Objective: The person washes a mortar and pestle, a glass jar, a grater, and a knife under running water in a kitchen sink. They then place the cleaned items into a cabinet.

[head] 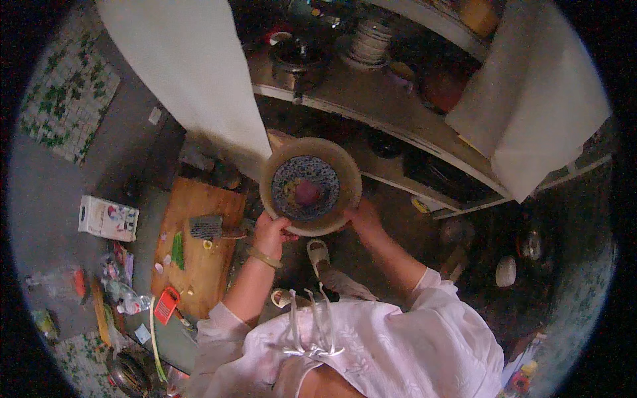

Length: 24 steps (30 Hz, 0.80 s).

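Both hands hold a large round bowl by its rim, out in front of my body. Its inside bottom is speckled dark, and a pinkish lump with some yellowish matter beside it lies there. My left hand, with a bangle at the wrist, grips the near left side of the rim. At the near right side is my right hand, its fingers partly hidden by the bowl. To the left, a cleaver rests on a wooden cutting board beside a green vegetable piece.
Ahead stands a counter with stacked plates and a dark pot. Pale cloths hang at its left and right. Around the cutting board are an orange-red grater or peeler-like tool, a plastic bottle and a long green onion.
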### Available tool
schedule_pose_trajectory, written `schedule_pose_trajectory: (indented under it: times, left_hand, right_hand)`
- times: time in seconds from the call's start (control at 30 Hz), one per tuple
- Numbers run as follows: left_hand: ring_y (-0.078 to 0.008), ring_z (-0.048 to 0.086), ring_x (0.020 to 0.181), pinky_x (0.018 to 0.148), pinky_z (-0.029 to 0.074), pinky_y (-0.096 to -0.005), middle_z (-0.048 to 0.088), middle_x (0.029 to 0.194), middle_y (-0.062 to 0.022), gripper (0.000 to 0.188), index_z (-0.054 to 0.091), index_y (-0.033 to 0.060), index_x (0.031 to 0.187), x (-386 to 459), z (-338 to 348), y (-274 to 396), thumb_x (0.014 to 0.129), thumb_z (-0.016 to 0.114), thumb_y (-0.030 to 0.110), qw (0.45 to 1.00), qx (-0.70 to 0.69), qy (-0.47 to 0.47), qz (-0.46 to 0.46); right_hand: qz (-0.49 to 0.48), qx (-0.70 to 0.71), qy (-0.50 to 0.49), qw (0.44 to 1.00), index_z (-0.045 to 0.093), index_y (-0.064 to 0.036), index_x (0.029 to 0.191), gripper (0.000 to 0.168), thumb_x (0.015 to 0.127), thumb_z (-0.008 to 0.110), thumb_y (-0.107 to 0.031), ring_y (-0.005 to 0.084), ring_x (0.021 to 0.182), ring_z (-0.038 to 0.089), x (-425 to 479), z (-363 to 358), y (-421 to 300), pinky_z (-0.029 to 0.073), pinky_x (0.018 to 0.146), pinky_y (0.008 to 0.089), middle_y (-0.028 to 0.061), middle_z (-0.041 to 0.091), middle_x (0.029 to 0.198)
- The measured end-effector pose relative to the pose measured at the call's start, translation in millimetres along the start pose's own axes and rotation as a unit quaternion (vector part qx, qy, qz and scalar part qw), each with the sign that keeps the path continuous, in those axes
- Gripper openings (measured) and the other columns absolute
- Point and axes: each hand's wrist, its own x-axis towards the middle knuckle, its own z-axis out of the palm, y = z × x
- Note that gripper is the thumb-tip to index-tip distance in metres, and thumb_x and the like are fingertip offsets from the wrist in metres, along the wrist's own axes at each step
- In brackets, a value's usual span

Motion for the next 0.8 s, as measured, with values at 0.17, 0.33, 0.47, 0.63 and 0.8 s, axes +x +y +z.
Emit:
schedule_pose_trajectory:
  times: [0.17,0.33,0.47,0.63,0.8]
  left_hand:
    - [-0.0227,0.061,0.069,0.047,0.05,-0.0292,0.058,0.087,-0.0111,0.034,0.045,0.0044,0.109,30.3,38.0,13.8,0.077,0.054,0.011,0.998,-0.003,-0.06,0.008]
    - [-0.0222,0.061,0.076,0.057,0.05,-0.0308,0.058,0.092,-0.0102,0.047,0.039,0.0067,0.12,69.8,77.2,24.9,0.078,0.059,0.016,0.982,-0.062,-0.18,0.01]
    - [-0.0227,0.061,0.078,0.065,0.049,-0.0332,0.057,0.096,-0.0105,0.056,0.035,0.0075,0.127,89.0,86.5,25.0,0.079,0.062,0.019,0.991,-0.024,-0.132,-0.005]
    - [-0.0227,0.061,0.077,0.063,0.049,-0.0336,0.058,0.095,-0.0109,0.056,0.036,0.0068,0.127,102.5,100.1,24.5,0.08,0.061,0.021,0.991,0.015,-0.132,-0.034]
    - [-0.0211,0.061,0.076,0.055,0.049,-0.0311,0.059,0.096,-0.0101,0.051,0.038,0.0044,0.125,117.9,129.0,4.4,0.081,0.06,0.019,0.97,-0.042,-0.235,-0.035]
  right_hand:
    - [0.029,0.081,0.036,0.996,0.049,0.002,0.105,0.034,0.075,0.057,-0.011,0.0271,0.076,0.062,25.6,-44.8,-1.6,0.054,0.056,0.0379,0.0131,0.059,0.09]
    - [0.011,0.173,0.119,0.978,0.049,0.002,0.104,0.038,0.071,0.06,-0.013,0.029,0.076,0.061,51.3,-63.5,-47.8,0.055,0.058,0.0409,0.0149,0.058,0.087]
    - [-0.053,0.186,0.155,0.969,0.048,0.001,0.105,0.04,0.07,0.061,-0.015,0.0297,0.075,0.06,105.4,-82.8,-34.8,0.054,0.056,0.0407,0.0165,0.056,0.093]
    - [-0.075,0.252,0.121,0.957,0.047,0.002,0.106,0.042,0.073,0.062,-0.02,0.029,0.077,0.06,163.3,-116.4,-28.1,0.053,0.056,0.0424,0.0157,0.054,0.098]
    - [-0.063,0.292,0.181,0.937,0.045,0.002,0.111,0.049,0.075,0.063,-0.026,0.0291,0.072,0.06,218.4,-180.3,-9.8,0.053,0.06,0.042,0.0167,0.054,0.1]
